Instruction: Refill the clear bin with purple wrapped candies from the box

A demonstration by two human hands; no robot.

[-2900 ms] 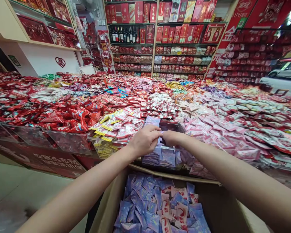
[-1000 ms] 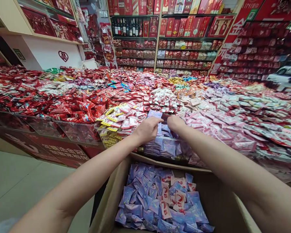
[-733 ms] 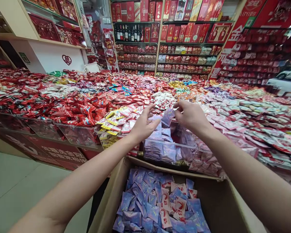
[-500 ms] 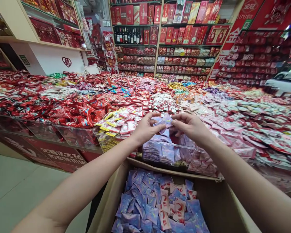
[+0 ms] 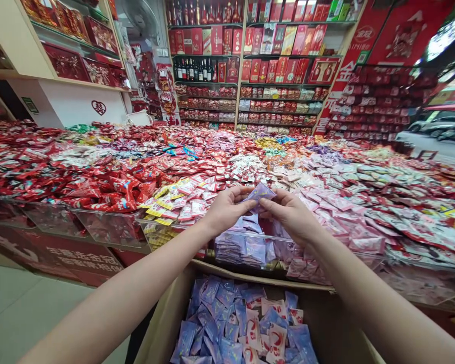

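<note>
Between my two hands is a small purple candy packet [image 5: 261, 193]. My left hand [image 5: 229, 207] pinches its left side, and my right hand [image 5: 286, 207] has thumb and fingers closed on its right side. Just below my hands, a clear plastic bin [image 5: 227, 237] holds neatly stacked purple packets [image 5: 256, 247]. Lower down, an open cardboard box [image 5: 163, 323] contains many loose purple-blue packets [image 5: 208, 313] mixed with pink-and-red ones [image 5: 253, 326].
Yellow-and-white packets [image 5: 174, 199] fill the bin to the left; pink packets [image 5: 329, 215] lie to the right. Red packets [image 5: 109, 192] spread over the far left of the counter. Shelves with boxes [image 5: 265, 71] and bottles stand behind. Tiled floor [image 5: 30, 308] shows at lower left.
My right hand has moved onto the packet's right side, and the packet now sits more squarely between both hands. The view has tilted up slightly, with more of the upper shelves showing.
</note>
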